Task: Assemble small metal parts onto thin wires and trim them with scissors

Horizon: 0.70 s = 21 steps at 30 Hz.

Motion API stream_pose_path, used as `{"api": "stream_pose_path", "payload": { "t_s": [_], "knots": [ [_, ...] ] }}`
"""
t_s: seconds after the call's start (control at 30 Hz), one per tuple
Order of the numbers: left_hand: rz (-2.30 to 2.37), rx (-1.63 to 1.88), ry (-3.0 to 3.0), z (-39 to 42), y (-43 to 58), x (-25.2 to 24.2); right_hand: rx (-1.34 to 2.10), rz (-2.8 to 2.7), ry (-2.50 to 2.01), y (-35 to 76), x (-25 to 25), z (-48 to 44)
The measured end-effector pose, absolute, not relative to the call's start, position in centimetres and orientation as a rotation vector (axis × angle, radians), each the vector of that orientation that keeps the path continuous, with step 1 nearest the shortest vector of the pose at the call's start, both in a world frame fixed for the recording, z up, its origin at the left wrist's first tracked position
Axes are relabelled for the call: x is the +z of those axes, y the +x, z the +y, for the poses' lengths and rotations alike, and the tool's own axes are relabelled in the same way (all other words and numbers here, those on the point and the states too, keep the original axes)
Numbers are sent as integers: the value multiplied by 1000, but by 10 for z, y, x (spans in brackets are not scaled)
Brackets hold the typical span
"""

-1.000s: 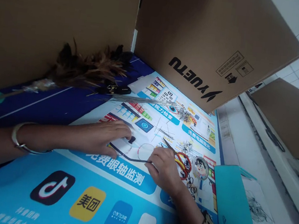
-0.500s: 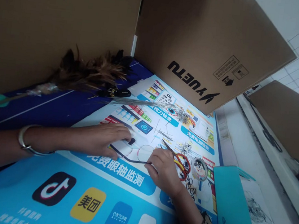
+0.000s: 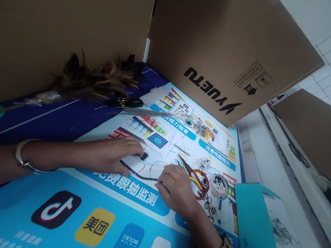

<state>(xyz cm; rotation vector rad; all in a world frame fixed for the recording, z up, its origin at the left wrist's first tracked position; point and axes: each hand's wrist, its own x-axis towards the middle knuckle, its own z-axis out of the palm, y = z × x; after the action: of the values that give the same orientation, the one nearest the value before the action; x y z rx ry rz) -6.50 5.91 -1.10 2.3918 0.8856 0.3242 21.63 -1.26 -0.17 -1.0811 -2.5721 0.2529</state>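
My left hand (image 3: 116,154) rests on the printed poster sheet with its fingers bent and its thumb apart from them. A small black piece (image 3: 144,156) lies at its fingertips. A thin dark cord-like strip (image 3: 143,177) runs from under this hand to my right hand (image 3: 177,188). The right fingers are pinched together at the strip's end; the exact grip is hidden. Thin pinkish loops (image 3: 157,167) show between the hands; whether they are printed or lying there I cannot tell. Right beside my right hand are scissors (image 3: 199,183) with red and yellow handles, blades partly spread.
Small black rings (image 3: 210,205) and a tangle of fine wires (image 3: 204,164) lie by the scissors. Long thin wires (image 3: 160,114) stretch across the back, near a feather bunch (image 3: 98,77). Cardboard boxes (image 3: 218,38) wall the far side; a teal box (image 3: 257,227) stands right.
The whole view has shifted slightly to the left. My right hand has turned a little and sits slightly closer over the strip's end; my left hand stays in place.
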Motion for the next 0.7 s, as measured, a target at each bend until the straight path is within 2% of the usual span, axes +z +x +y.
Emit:
{"api": "stream_pose_path", "payload": {
  "t_s": [0.27, 0.47, 0.7],
  "knots": [
    [860, 259, 2339, 66, -79, -10, 238, -2450, -1128, 233, 7, -9],
    [841, 398, 2408, 68, -88, -20, 452, -2707, -1287, 235, 33, 4],
    [844, 392, 2446, 62, -88, -26, 609, -2819, -1248, 228, 30, 20]
  ]
}}
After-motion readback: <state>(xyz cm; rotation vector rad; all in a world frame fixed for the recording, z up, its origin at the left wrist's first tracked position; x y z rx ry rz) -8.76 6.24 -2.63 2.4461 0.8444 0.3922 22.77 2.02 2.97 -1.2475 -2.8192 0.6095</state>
